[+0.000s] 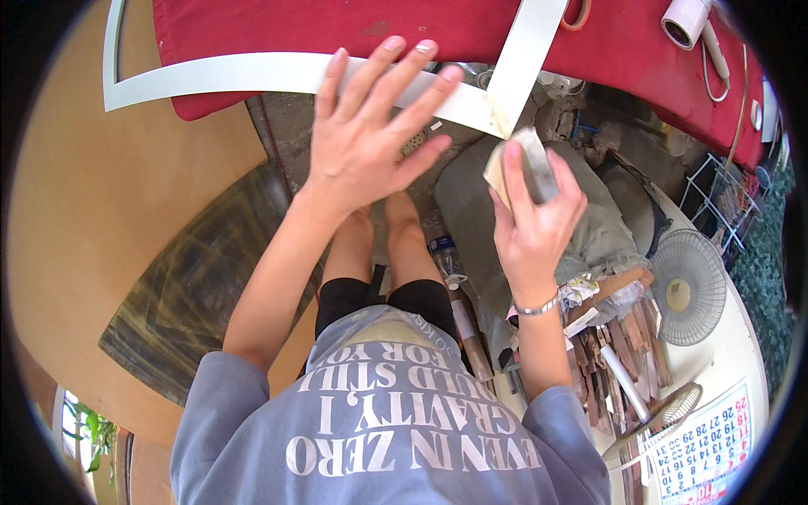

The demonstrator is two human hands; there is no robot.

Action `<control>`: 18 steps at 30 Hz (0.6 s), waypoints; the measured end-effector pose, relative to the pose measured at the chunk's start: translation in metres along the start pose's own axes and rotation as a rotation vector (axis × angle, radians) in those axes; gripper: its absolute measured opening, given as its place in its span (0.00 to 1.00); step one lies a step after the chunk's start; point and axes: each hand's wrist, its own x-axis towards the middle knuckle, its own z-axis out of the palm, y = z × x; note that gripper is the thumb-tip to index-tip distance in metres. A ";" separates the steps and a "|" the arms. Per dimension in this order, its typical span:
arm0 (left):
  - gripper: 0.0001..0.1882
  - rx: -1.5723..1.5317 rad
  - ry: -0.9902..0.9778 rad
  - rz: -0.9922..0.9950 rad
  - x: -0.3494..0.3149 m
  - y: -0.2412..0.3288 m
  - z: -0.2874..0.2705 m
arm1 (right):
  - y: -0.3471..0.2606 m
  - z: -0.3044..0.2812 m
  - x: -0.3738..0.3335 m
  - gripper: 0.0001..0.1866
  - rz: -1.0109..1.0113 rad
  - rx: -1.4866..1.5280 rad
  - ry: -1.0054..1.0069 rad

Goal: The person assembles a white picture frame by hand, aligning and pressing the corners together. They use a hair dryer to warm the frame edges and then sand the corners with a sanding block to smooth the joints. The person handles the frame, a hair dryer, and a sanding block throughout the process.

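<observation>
A white flat frame (236, 71) lies across the edge of a red-covered table (623, 59), with one corner jutting out toward me. Beige filler or bare material shows along the corner joint (502, 116). My left hand (362, 130) rests over the frame's near rail, palm down and fingers spread, holding nothing. Just off the corner, my right hand (539, 223) grips a pale sanding block (534, 160) with a cream side, between thumb and fingers. The block's upper end is close to the corner tip; whether they touch I cannot tell.
On the table are a white roll (686, 21) and an orange handle loop (576, 13). Below right stand a grey-covered seat (484, 227), a fan (690, 286) and stacked wood strips (623, 370). A plastic bottle (446, 259) is beside my legs. A wooden panel (126, 210) fills the left.
</observation>
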 end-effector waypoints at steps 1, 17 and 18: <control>0.36 0.002 -0.027 -0.003 0.001 0.009 0.003 | 0.003 -0.005 -0.010 0.30 -0.001 0.024 0.030; 0.34 -0.036 -0.123 0.375 -0.026 0.046 0.014 | 0.024 -0.007 -0.022 0.38 0.751 1.422 0.027; 0.35 0.002 -0.083 0.517 -0.029 0.045 0.011 | 0.025 -0.008 -0.020 0.38 0.738 1.432 0.004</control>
